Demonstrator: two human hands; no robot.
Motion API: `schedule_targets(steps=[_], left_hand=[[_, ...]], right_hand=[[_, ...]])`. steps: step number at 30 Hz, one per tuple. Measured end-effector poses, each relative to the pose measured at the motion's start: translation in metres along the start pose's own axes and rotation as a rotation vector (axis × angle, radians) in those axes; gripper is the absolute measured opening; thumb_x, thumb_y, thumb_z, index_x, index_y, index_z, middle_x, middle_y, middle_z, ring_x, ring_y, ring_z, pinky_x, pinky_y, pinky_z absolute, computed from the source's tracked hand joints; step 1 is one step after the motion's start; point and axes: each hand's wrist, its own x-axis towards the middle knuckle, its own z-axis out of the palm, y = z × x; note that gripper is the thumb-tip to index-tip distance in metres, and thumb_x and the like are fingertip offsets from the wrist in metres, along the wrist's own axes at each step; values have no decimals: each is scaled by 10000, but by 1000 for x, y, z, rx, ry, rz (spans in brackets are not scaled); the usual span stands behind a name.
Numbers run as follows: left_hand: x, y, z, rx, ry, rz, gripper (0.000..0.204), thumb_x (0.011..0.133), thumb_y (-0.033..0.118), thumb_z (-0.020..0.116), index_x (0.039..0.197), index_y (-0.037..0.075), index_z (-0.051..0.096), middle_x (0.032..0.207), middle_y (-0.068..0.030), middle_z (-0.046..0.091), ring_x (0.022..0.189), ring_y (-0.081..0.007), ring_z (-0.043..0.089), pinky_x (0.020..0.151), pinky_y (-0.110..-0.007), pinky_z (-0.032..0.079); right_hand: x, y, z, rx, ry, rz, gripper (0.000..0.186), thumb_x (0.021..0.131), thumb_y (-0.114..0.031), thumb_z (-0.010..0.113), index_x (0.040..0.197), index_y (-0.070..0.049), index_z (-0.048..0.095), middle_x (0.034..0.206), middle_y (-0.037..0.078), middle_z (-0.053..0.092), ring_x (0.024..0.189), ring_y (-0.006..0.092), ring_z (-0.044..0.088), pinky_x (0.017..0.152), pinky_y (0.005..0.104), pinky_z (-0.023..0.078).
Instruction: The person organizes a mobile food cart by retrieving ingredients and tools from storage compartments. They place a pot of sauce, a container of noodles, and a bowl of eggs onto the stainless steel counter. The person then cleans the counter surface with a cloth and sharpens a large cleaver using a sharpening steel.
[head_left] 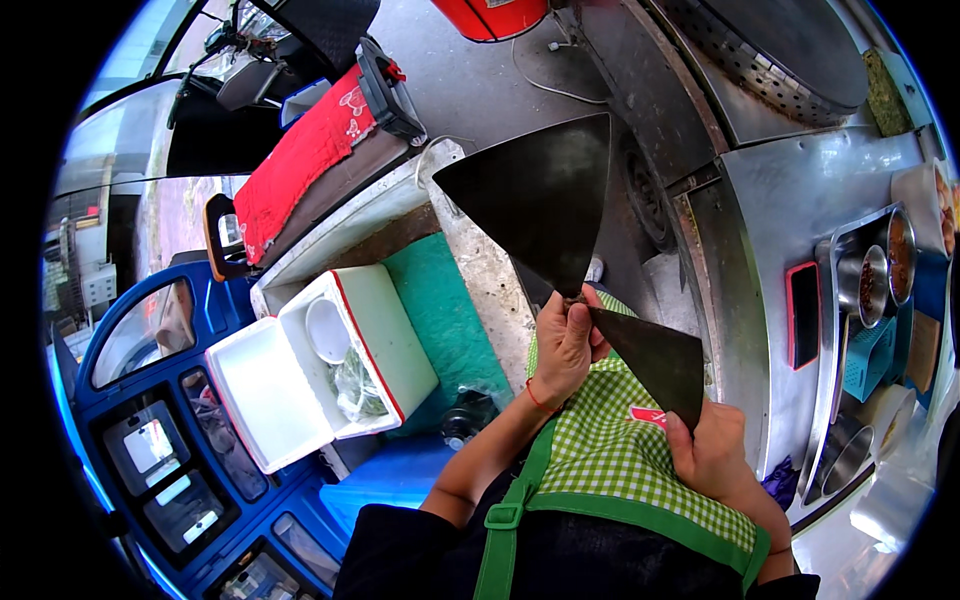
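Note:
My left hand point(568, 345) grips the narrow handle ends where two dark, triangular metal scrapers meet. The larger blade point(530, 200) points up and away from me, with its wide edge at the top. The smaller blade point(655, 355) angles down to the right. My right hand point(712, 450) is closed on the wide end of this smaller blade, its thumb along the edge. Both are held over my green checked apron point(620, 470).
An open white foam box point(410, 360) with bagged greens sits lower left, beside a blue cart point(225, 300). A red cloth point(295, 160) lies upper left. A steel counter point(760, 200) on the right holds a phone point(803, 315) and metal bowls point(860, 280). A red bucket point(480, 15) is at top.

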Motion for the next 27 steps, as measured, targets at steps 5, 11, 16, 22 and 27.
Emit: schedule_targets(steps=[5, 11, 16, 22, 27], left_hand=[[-1, -2, 1, 16, 24, 52, 342, 842, 408, 446, 821, 72, 392, 532, -6, 368, 403, -69, 337, 353, -190, 248], [0, -3, 2, 10, 45, 68, 326, 843, 392, 456, 821, 72, 394, 530, -9, 370, 401, -70, 338, 353, -187, 241], [-1, -4, 4, 53, 84, 78, 316, 851, 379, 452, 869, 66, 416, 550, -2, 383, 415, -64, 345, 357, -180, 246], [4, 2, 15, 154, 119, 63, 435, 892, 446, 297, 977, 39, 425, 617, -9, 417, 475, -66, 384, 433, -177, 315], [6, -2, 16, 177, 206, 23, 448, 916, 375, 235, 1022, 0, 454, 655, -19, 458, 523, -60, 404, 475, -182, 320]], right_hand=[[-1, 1, 0, -12, -26, -39, 235, 696, -11, 581, 917, 39, 522, 607, 87, 536, 447, 226, 502, 424, 328, 391], [-2, 4, 1, -44, -21, -56, 235, 697, -18, 580, 916, 43, 519, 613, 87, 542, 447, 217, 501, 429, 317, 394], [0, 3, 1, 2, -13, -17, 231, 708, -21, 578, 919, 51, 520, 582, 89, 526, 448, 230, 503, 426, 325, 391], [-8, 15, 6, -46, 51, 117, 116, 739, -48, 576, 753, 37, 499, 533, 133, 476, 422, 289, 461, 404, 376, 341], [-9, 19, 3, -87, 113, 85, 134, 745, -48, 572, 703, 30, 471, 511, 143, 454, 399, 301, 432, 391, 388, 318]])
